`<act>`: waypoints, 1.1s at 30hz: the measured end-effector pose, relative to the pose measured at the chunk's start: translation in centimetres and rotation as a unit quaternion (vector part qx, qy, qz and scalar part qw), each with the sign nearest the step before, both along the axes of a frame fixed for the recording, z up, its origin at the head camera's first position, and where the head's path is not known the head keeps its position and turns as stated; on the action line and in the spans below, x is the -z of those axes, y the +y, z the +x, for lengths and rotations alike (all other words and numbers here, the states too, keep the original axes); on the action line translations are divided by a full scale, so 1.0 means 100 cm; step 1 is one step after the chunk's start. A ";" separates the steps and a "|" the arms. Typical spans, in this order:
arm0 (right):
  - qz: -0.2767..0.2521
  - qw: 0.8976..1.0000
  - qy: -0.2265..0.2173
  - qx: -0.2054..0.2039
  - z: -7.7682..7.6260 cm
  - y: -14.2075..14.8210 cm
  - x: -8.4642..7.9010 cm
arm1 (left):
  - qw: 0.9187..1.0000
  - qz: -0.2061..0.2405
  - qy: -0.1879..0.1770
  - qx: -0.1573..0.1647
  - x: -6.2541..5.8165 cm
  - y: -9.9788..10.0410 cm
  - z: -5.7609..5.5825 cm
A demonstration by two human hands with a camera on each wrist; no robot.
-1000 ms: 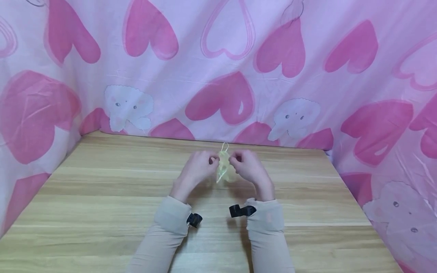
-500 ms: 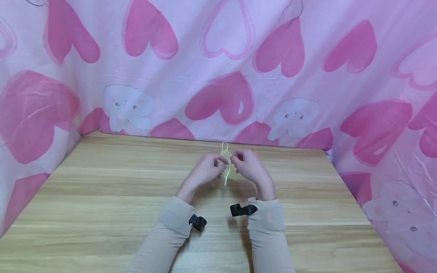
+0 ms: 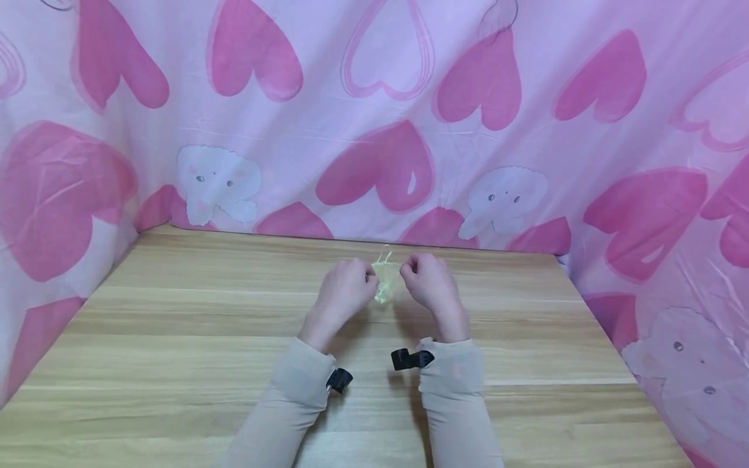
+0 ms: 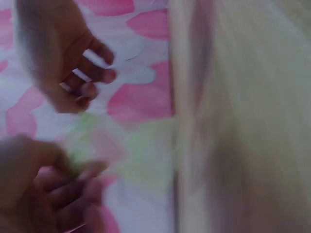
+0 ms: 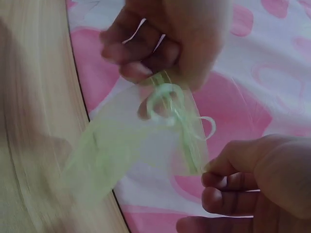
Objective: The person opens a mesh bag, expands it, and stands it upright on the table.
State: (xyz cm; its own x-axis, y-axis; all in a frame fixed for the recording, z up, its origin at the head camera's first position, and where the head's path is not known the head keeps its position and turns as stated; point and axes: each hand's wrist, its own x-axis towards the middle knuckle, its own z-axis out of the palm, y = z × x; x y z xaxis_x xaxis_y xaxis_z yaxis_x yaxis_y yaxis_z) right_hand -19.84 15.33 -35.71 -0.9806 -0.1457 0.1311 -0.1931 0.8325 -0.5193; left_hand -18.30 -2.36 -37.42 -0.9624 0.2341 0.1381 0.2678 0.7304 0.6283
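A sheer yellow-green drawstring pouch (image 3: 384, 281) hangs spread between the two hands, above the far middle of the table. My left hand (image 3: 345, 286) pinches one top corner of it. My right hand (image 3: 431, 285) pinches the opposite corner between thumb and index finger, its other fingers loosely curled. In the right wrist view, a pale looped cord (image 5: 165, 102) runs along the gathered top edge of the pouch (image 5: 112, 145), whose lower part droops. The left wrist view shows the pouch (image 4: 150, 145) blurred, with the left hand (image 4: 53, 189) near and the right hand (image 4: 58, 58) beyond.
The wood-grain table (image 3: 193, 364) reaches back to a pink heart-patterned curtain (image 3: 374, 175), which also rises at both sides. Small black cameras sit at the left cuff (image 3: 339, 380) and the right cuff (image 3: 411, 359).
The left hand moved right across the pouch, then back left. The pouch, narrow and bunched half a second ago, is now spread wider. A cord end that hung in front no longer shows.
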 end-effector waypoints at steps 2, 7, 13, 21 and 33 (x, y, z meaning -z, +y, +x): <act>0.015 1.000 0.001 0.003 0.001 -0.002 0.000 | 0.998 -0.008 -0.031 0.058 -0.005 -0.005 0.003; 0.045 0.999 -0.007 -0.008 0.000 -0.005 0.003 | 0.980 0.005 -0.105 0.169 -0.018 -0.018 0.009; 0.047 0.998 -0.021 -0.027 -0.002 -0.009 0.007 | 0.976 -0.011 -0.123 0.178 -0.026 -0.023 0.011; 0.041 0.996 -0.033 -0.077 -0.002 -0.021 0.009 | 0.974 -0.018 -0.148 0.173 -0.017 -0.029 0.007; 0.003 0.995 -0.007 -0.095 -0.004 -0.025 0.012 | 0.979 0.005 -0.161 0.128 -0.016 -0.048 0.002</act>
